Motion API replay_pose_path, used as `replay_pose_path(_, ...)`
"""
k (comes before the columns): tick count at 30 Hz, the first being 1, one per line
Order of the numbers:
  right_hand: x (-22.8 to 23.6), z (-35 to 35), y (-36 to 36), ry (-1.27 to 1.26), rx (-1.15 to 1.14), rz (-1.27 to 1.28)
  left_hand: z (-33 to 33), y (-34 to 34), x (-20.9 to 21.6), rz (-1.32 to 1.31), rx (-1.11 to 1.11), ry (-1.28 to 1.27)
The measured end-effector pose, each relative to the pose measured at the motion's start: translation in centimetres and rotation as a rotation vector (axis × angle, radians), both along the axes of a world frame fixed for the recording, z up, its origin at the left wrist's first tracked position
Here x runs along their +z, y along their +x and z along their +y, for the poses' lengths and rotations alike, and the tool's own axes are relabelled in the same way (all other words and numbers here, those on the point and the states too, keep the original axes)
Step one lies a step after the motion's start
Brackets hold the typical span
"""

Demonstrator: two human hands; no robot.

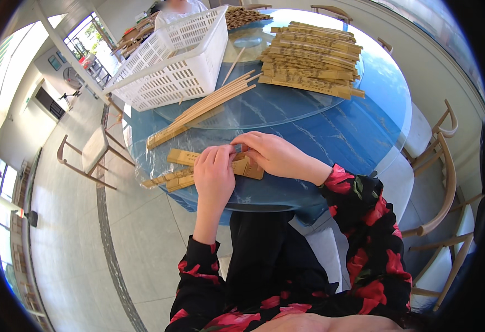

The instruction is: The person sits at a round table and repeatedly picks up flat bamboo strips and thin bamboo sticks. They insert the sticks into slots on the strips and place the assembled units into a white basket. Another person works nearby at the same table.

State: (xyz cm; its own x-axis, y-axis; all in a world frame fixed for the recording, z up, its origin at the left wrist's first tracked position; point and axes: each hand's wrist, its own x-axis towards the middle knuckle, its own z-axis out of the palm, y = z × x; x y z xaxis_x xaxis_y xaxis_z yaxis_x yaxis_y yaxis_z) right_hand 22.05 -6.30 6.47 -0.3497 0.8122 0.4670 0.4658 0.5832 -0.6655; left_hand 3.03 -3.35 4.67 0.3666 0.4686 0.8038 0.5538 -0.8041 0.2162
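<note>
Both my hands meet over the near edge of the round table, fingertips close together. My left hand is closed, and its fingers pinch a narrow brown paper chopstick sleeve, mostly hidden by the fingers. From the right, my right hand is closed on the same sleeve, thumb and fingers bent. Beneath the hands lie loose yellow-brown paper sleeves, some reaching out left of my left hand. Just beyond, a bundle of pale wooden chopsticks lies slanted, its near end on or in a brown sleeve.
A white slatted plastic basket stands at the far left of the blue-covered table. A big stack of brown sleeves lies at the far right. Behind are more brown pieces and a person. Wooden chairs surround the table.
</note>
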Motion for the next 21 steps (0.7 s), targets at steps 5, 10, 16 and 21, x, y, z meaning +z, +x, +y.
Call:
replay_pose_path(5,1.6,0.2,-0.4,-0.067,0.066,0.029,0.1,-0.4,-0.3,-0.025,0.024,0.025)
replay_pose_path(10,2.1,1.1,3.6,-0.540,0.276,0.338,0.1,-0.7,-0.3,-0.086,0.031,0.022)
replay_pose_path(16,1.5,0.9,3.3,-0.678,0.334,0.454,-0.2,-0.5,0.0,-0.133,-0.028,0.015)
replay_pose_path(21,-0.1,1.7,2.8,-0.615,0.357,0.412,-0.3,-0.3,0.1,-0.095,-0.120,-0.030)
